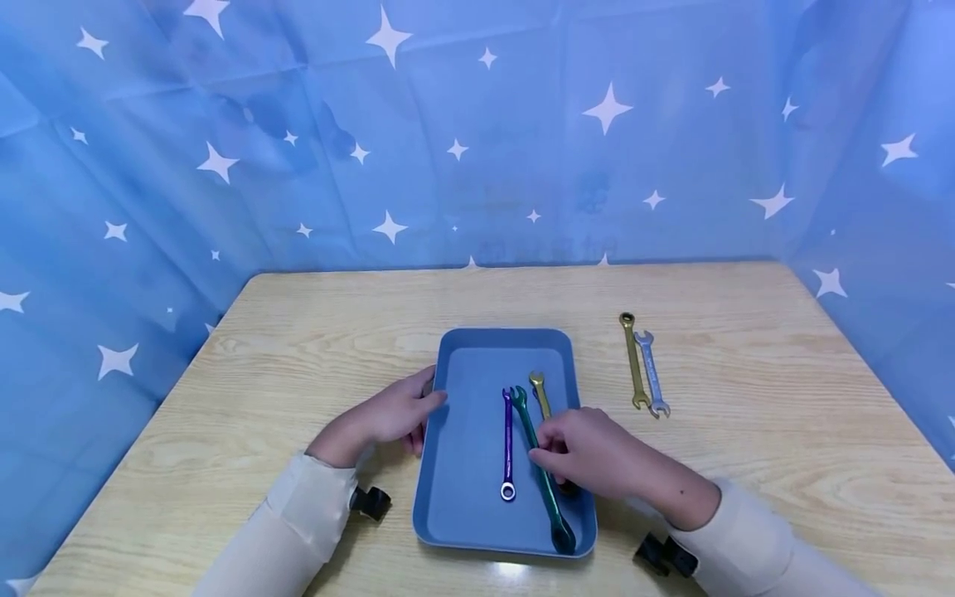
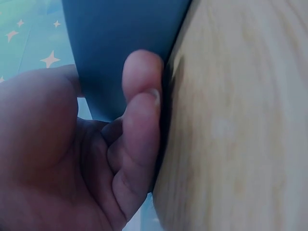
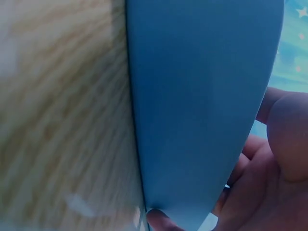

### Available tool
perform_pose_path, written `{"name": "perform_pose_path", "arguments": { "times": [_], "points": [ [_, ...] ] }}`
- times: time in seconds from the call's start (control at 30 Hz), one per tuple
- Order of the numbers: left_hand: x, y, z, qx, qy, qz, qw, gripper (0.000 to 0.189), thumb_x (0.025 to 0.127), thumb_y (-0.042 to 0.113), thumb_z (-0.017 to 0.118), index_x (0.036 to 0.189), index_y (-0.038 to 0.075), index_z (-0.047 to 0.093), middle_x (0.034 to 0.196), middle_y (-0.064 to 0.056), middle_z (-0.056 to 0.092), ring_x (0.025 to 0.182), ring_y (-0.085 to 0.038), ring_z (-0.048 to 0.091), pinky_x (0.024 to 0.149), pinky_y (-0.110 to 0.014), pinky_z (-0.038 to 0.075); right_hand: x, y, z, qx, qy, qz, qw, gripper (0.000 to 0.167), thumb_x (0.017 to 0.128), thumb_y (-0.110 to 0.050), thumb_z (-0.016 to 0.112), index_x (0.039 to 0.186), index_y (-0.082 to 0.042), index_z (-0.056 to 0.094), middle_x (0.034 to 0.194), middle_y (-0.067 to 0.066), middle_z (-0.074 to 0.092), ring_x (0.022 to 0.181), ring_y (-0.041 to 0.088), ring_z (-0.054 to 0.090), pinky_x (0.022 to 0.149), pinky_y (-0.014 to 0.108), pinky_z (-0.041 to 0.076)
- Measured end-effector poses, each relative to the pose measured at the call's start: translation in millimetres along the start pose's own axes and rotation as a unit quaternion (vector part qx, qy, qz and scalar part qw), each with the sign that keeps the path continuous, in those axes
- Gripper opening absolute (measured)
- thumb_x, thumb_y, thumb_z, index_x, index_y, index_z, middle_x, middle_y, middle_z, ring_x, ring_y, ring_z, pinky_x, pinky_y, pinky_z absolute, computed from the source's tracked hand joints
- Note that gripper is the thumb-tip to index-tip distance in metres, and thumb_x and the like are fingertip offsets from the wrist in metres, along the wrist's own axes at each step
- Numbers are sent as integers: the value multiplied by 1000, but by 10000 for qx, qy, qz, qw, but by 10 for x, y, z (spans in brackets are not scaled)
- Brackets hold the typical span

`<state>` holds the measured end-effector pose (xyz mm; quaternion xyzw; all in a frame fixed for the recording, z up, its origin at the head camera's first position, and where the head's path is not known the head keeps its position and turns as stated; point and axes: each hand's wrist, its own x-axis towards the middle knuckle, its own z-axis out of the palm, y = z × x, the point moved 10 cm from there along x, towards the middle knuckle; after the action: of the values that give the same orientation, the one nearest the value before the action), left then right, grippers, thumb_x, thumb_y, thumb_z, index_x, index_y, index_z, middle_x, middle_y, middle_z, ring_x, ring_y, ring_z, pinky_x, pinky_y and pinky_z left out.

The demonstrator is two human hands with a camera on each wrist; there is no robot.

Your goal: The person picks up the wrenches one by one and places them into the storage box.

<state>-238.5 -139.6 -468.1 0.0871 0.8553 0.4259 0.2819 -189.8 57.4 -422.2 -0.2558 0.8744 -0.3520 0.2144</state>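
Note:
A blue-grey tray (image 1: 473, 531) stands on the table with several wrenches in it. My left hand (image 1: 399, 408) grips its left side, thumb over the rim; in the left wrist view the fingers (image 2: 140, 127) lie along the outer wall. My right hand (image 1: 597, 448) reaches over the right rim, its fingers curled about a gold wrench (image 1: 540, 390), whose middle is hidden. Beside that hand lies a green wrench (image 1: 547, 491), and left of it a purple wrench (image 1: 508, 439). The right wrist view shows one fingertip (image 3: 161, 220) low outside the tray wall.
On the wooden table (image 1: 298, 332), right of the tray, lie a second gold wrench (image 1: 633, 361) and a silver-blue open-ended wrench (image 1: 652, 373), close together. A blue curtain (image 1: 477, 182) with white stars hangs behind the table and along both sides.

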Motion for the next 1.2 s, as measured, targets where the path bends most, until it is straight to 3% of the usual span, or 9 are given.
{"name": "perform_pose_path", "arguments": {
  "times": [0.3,0.53,0.77,1.2],
  "points": [
    [4,-20,17,14,-34,-1,10000,64,108,30,41,162,19,9,60,-13,65,48,-25,65,50,-41,58,6,30,-11,-749,331,58,9966,38,96,-23,66,61,-19,50,53,-11,47,47,4,49,45,20,39],
    [31,8,15,-63,-64,111,9999,67,108,33,43,162,19,8,62,-14,64,49,-26,65,52,-41,59,0,15,-69,-1433,658,-29,9875,43,94,-23,68,57,-20,45,51,-12,38,45,3,42,44,19,33],
    [25,7,27,-48,-129,175,9998,65,108,32,43,162,19,10,63,-14,64,49,-27,65,52,-41,59,5,12,-58,-1514,568,2,9868,40,94,-23,68,58,-20,49,51,-11,41,45,3,42,44,19,33],
    [21,-6,40,-1,-126,167,9998,65,108,32,43,162,18,11,63,-13,65,49,-26,65,52,-41,59,8,32,-43,-1556,507,256,9862,47,96,-23,67,56,-19,43,51,-10,37,45,5,43,44,19,33]
  ]
}}
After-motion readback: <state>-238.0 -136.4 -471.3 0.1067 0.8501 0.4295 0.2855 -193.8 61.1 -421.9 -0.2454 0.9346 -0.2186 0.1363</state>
